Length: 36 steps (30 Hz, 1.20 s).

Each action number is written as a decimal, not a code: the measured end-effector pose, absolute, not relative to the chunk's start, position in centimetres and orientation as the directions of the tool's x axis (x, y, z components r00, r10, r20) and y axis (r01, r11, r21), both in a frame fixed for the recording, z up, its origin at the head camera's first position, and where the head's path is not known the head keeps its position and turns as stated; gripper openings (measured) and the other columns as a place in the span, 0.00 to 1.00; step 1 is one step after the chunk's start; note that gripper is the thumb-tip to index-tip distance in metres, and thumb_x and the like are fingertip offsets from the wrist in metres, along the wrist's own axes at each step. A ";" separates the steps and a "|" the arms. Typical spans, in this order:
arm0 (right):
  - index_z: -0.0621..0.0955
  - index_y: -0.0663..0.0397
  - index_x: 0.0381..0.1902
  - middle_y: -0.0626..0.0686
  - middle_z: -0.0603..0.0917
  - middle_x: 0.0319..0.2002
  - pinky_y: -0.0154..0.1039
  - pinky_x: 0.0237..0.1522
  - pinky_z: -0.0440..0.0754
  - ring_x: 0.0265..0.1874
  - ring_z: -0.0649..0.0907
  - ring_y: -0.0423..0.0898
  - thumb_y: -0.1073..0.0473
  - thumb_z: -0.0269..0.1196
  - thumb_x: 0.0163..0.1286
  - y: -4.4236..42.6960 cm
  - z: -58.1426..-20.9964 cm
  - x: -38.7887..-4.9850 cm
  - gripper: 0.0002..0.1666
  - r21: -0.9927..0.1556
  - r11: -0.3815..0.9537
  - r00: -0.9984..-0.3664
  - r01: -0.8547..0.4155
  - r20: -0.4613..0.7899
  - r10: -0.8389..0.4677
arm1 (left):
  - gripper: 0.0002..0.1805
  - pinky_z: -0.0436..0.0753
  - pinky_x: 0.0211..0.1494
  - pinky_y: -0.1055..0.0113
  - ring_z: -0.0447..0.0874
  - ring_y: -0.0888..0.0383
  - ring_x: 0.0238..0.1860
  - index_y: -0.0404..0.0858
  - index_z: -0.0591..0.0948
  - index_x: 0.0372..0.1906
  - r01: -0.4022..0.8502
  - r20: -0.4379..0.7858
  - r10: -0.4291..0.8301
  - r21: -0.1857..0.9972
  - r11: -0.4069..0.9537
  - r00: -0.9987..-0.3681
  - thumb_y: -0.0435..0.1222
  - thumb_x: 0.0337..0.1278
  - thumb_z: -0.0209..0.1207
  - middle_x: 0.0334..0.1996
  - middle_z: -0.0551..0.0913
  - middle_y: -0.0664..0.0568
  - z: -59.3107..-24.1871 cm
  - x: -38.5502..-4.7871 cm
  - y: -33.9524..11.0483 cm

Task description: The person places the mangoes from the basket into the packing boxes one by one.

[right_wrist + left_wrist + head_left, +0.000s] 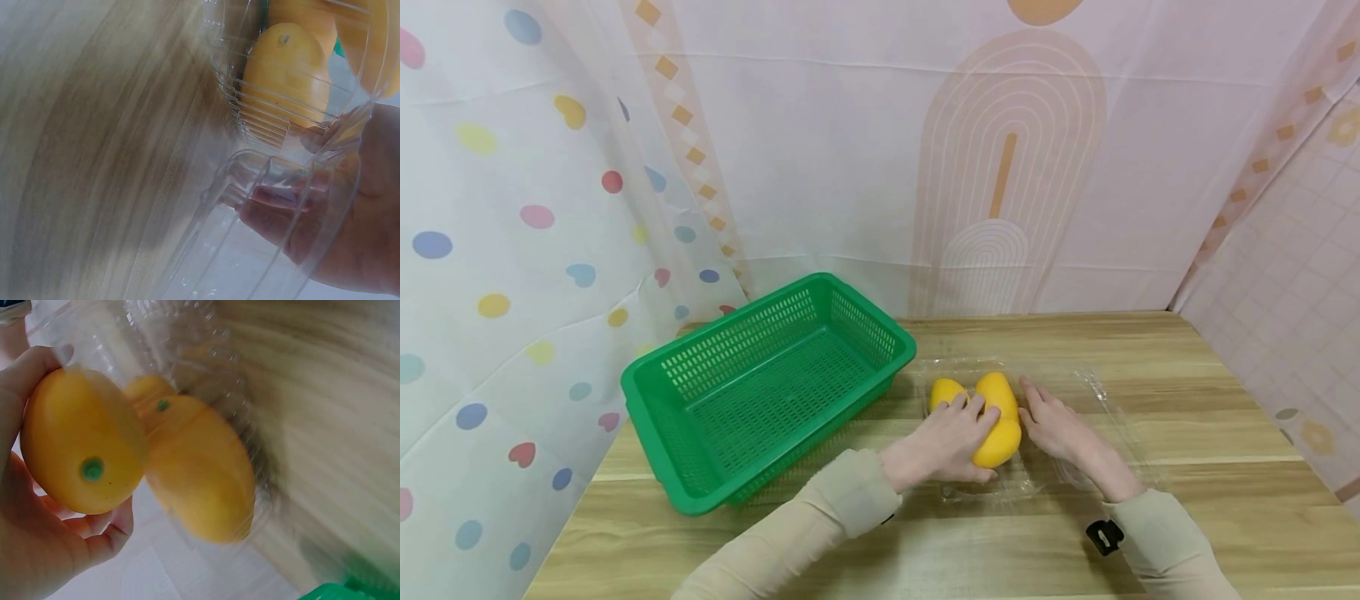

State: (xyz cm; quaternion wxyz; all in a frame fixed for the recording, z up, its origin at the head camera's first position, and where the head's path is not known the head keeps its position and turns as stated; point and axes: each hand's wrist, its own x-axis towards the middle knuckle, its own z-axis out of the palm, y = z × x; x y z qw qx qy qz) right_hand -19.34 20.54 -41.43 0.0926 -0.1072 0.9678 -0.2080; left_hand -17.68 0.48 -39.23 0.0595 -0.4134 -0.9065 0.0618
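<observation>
My left hand (946, 442) grips a yellow mango (997, 443), thumb and fingers curled round it. In the left wrist view this mango (84, 440) shows a green stem spot. More mangoes (203, 472) lie close by in a clear plastic clamshell box (992, 492); in the head view two of them (997, 390) (947, 390) show beyond the left fingers. My right hand (1060, 427) holds the box's right side, between its tray and its open lid (1093, 387). The right wrist view shows the right fingers (269, 219) through clear plastic, with the thumb nearer a mango (284, 75).
A green perforated plastic basket (760, 408) stands on the wooden table (1210, 417) to the left of the box, with nothing in it. Patterned cloth (835, 167) hangs behind the table and along both sides.
</observation>
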 end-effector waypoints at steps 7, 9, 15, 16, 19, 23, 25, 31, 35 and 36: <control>0.50 0.68 0.73 0.76 0.58 0.68 0.68 0.62 0.63 0.65 0.63 0.73 0.57 0.43 0.76 20.6 -41.5 -19.4 0.34 -0.418 0.891 -0.960 -0.178 -0.127 -0.251 | 0.39 0.72 0.33 0.73 0.72 0.57 0.40 0.45 0.68 0.56 0.774 0.076 0.792 -0.175 0.609 -0.606 0.67 0.47 0.58 0.45 0.71 0.53 -40.4 -17.6 0.8; 0.50 0.68 0.73 0.76 0.58 0.68 0.68 0.61 0.63 0.65 0.63 0.73 0.58 0.43 0.76 20.6 -41.6 -19.4 0.34 -0.417 0.891 -0.959 -0.179 -0.126 -0.252 | 0.37 0.69 0.31 0.74 0.71 0.58 0.38 0.46 0.69 0.55 0.784 0.091 0.807 -0.196 0.589 -0.584 0.68 0.48 0.56 0.43 0.71 0.54 -40.7 -17.6 0.8; 0.50 0.68 0.73 0.76 0.59 0.68 0.68 0.61 0.64 0.65 0.64 0.73 0.58 0.43 0.76 20.6 -41.6 -19.5 0.34 -0.414 0.893 -0.960 -0.174 -0.131 -0.248 | 0.37 0.69 0.31 0.75 0.70 0.59 0.35 0.44 0.69 0.54 0.799 0.150 0.834 -0.238 0.552 -0.531 0.69 0.52 0.50 0.40 0.71 0.55 -41.4 -17.4 0.5; 0.50 0.68 0.73 0.76 0.59 0.68 0.67 0.61 0.64 0.65 0.64 0.73 0.58 0.43 0.76 20.6 -41.6 -19.5 0.34 -0.414 0.894 -0.960 -0.172 -0.131 -0.246 | 0.37 0.70 0.31 0.75 0.70 0.59 0.35 0.44 0.69 0.55 0.802 0.160 0.835 -0.233 0.550 -0.527 0.68 0.53 0.50 0.40 0.72 0.55 -41.6 -17.4 0.5; 0.50 0.68 0.73 0.76 0.59 0.67 0.67 0.61 0.64 0.65 0.64 0.73 0.58 0.43 0.76 20.5 -41.5 -19.4 0.34 -0.416 0.893 -0.961 -0.171 -0.131 -0.245 | 0.36 0.69 0.32 0.75 0.69 0.59 0.36 0.44 0.70 0.56 0.806 0.181 0.833 -0.213 0.552 -0.522 0.68 0.56 0.48 0.41 0.72 0.55 -42.0 -17.4 0.4; 0.50 0.68 0.73 0.76 0.58 0.68 0.66 0.62 0.64 0.65 0.64 0.72 0.58 0.43 0.76 20.5 -41.6 -19.4 0.34 -0.423 0.889 -0.961 -0.173 -0.125 -0.247 | 0.29 0.70 0.35 0.75 0.70 0.60 0.37 0.45 0.72 0.56 0.815 0.199 0.836 -0.197 0.545 -0.511 0.62 0.63 0.45 0.42 0.74 0.56 -42.3 -17.4 0.3; 0.50 0.68 0.73 0.76 0.58 0.68 0.66 0.62 0.64 0.65 0.63 0.72 0.58 0.43 0.76 20.5 -41.6 -19.4 0.34 -0.426 0.888 -0.961 -0.173 -0.123 -0.246 | 0.25 0.71 0.36 0.75 0.70 0.60 0.37 0.45 0.73 0.55 0.817 0.204 0.838 -0.198 0.541 -0.506 0.58 0.67 0.44 0.42 0.75 0.56 -42.4 -17.4 0.2; 0.50 0.67 0.73 0.77 0.58 0.67 0.66 0.63 0.63 0.66 0.63 0.72 0.58 0.43 0.76 20.6 -41.6 -19.4 0.34 -0.427 0.888 -0.961 -0.172 -0.126 -0.247 | 0.18 0.74 0.41 0.73 0.73 0.60 0.38 0.45 0.76 0.52 0.804 0.225 0.813 -0.156 0.574 -0.537 0.50 0.71 0.45 0.42 0.77 0.57 -42.3 -17.6 -0.2; 0.50 0.68 0.73 0.76 0.58 0.68 0.66 0.63 0.63 0.66 0.63 0.72 0.58 0.43 0.76 20.6 -41.7 -19.4 0.34 -0.430 0.886 -0.959 -0.175 -0.128 -0.252 | 0.13 0.75 0.43 0.73 0.75 0.60 0.38 0.45 0.79 0.46 0.790 0.290 0.777 -0.097 0.605 -0.559 0.45 0.69 0.48 0.39 0.79 0.57 -42.3 -17.7 -0.9; 0.50 0.68 0.73 0.76 0.58 0.68 0.66 0.63 0.63 0.66 0.62 0.72 0.58 0.43 0.76 20.6 -41.7 -19.4 0.34 -0.430 0.885 -0.959 -0.176 -0.128 -0.253 | 0.11 0.75 0.43 0.73 0.75 0.60 0.38 0.45 0.79 0.45 0.785 0.310 0.764 -0.079 0.614 -0.566 0.43 0.69 0.50 0.38 0.79 0.57 -42.3 -17.8 -1.1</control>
